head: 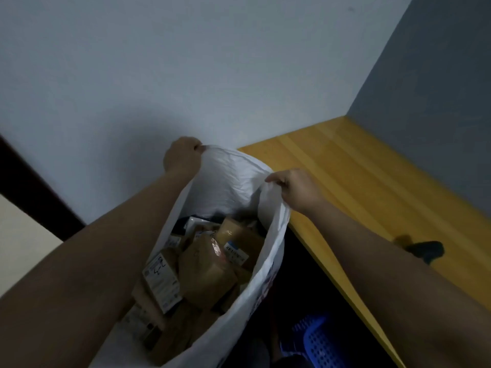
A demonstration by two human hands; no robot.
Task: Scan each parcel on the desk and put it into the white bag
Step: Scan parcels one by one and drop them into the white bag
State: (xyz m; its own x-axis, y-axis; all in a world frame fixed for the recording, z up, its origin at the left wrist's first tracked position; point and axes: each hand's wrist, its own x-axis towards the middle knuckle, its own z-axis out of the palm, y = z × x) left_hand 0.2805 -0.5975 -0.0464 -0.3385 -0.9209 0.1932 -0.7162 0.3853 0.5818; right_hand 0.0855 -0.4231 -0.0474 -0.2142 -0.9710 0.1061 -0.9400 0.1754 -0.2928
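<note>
A large white bag (233, 176) hangs in front of me beside the desk, its mouth pulled wide. My left hand (182, 156) grips the far rim of the bag. My right hand (295, 188) grips the near right rim. Inside lie several brown cardboard parcels (207, 272) with white shipping labels, piled against each other. A dark handheld scanner (425, 249) lies on the wooden desk (358, 176), partly hidden behind my right forearm.
The desk runs along the right, against a grey wall. A blue perforated plastic basket (316, 341) sits on the dark floor under the desk edge. A dark door frame (34, 187) stands at the left.
</note>
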